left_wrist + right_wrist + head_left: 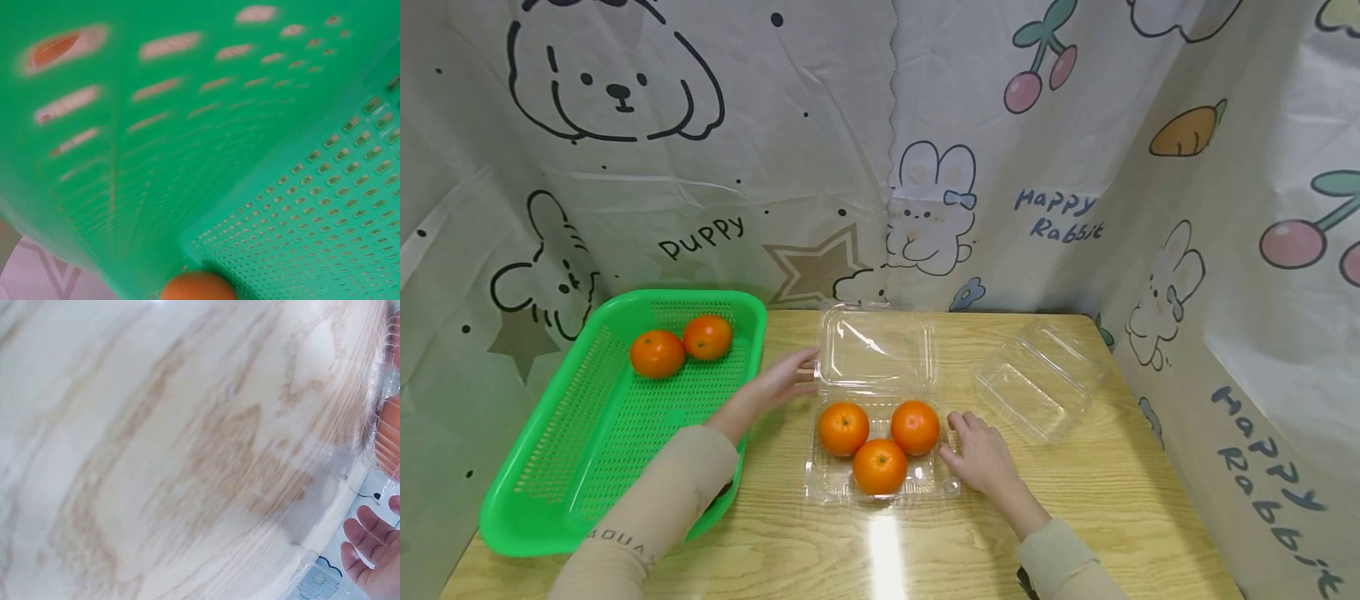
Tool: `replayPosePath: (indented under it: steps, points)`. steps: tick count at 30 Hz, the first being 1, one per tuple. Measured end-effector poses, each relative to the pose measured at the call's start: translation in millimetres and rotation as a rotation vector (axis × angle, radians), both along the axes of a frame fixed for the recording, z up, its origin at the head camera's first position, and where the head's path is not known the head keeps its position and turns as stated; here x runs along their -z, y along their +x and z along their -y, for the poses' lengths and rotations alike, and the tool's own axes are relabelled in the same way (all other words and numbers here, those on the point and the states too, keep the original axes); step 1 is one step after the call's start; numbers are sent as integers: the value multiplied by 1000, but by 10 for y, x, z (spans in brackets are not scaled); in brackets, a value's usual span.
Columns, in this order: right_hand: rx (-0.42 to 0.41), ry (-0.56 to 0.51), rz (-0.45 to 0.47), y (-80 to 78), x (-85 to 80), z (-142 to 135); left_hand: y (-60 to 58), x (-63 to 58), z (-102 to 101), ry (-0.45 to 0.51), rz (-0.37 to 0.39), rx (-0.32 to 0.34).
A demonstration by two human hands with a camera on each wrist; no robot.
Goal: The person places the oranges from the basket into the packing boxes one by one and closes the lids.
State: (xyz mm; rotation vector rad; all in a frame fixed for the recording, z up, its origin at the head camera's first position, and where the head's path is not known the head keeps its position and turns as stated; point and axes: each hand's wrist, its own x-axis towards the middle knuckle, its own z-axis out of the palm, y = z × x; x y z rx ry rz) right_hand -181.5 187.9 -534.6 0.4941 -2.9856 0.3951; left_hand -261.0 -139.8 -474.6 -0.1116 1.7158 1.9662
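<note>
A clear plastic clamshell box (829, 485) lies open in the middle of the table. Three oranges (880, 467) sit in its base, and its lid (880, 350) is folded back away from me. By the lid's left edge is my left hand (778, 382), fingers extended; whether they touch the plastic I cannot tell. Beside the right edge of the base rests my right hand (983, 454), fingers slightly bent and near the right-hand orange. The right wrist view shows that hand (378, 550) with fingers loosely spread and nothing held. My left hand is out of the left wrist view.
On the left stands a green perforated basket (625, 517) with two oranges (657, 354) at its far end; my left forearm passes over its right rim. Another clear plastic box (1037, 387) lies at the right on the wooden table (1120, 500). A printed curtain (835, 150) hangs behind.
</note>
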Motion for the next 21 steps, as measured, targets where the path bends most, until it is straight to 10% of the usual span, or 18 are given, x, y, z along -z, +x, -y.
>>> replayPosePath:
  steps: [21]
  points:
    - [1,2,18,4,-7,4,97,-315,3,-95,-51,32]
